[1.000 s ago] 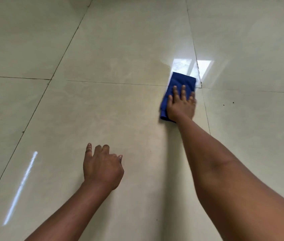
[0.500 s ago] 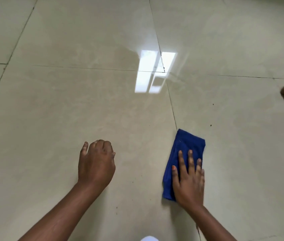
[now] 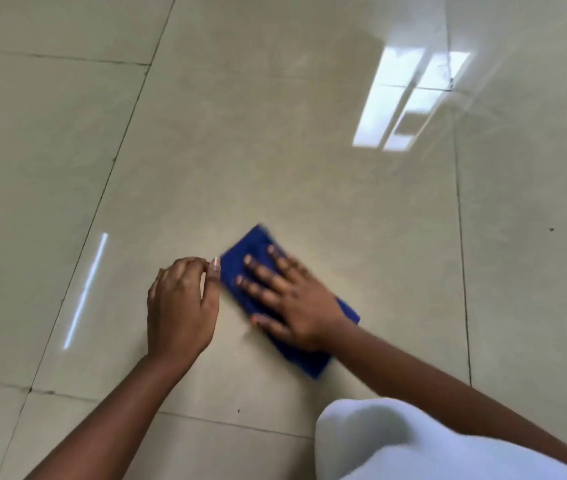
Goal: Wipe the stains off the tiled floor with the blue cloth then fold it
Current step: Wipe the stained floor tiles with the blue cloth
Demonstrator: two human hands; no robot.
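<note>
A folded blue cloth [image 3: 240, 261] lies flat on the glossy beige tiled floor [image 3: 240, 150], slanting from upper left to lower right. My right hand [image 3: 289, 299] presses on it with fingers spread, covering its middle; the hand and cloth are motion-blurred. My left hand [image 3: 180, 306] rests on the tile just left of the cloth with fingers curled, its fingertips nearly touching the cloth's left corner. A few small dark specks [image 3: 551, 229] dot the tile at the right.
Dark grout lines [image 3: 462, 237] run between the large tiles. A bright window reflection [image 3: 400, 102] glares at the upper right, and a thin light streak [image 3: 84, 292] lies to the left. My white-clad knee [image 3: 396, 445] fills the lower right corner.
My right hand has slid the cloth leftward, close to my left hand, and the cloth has turned diagonal. The view shifted; my white knee is now in frame.
</note>
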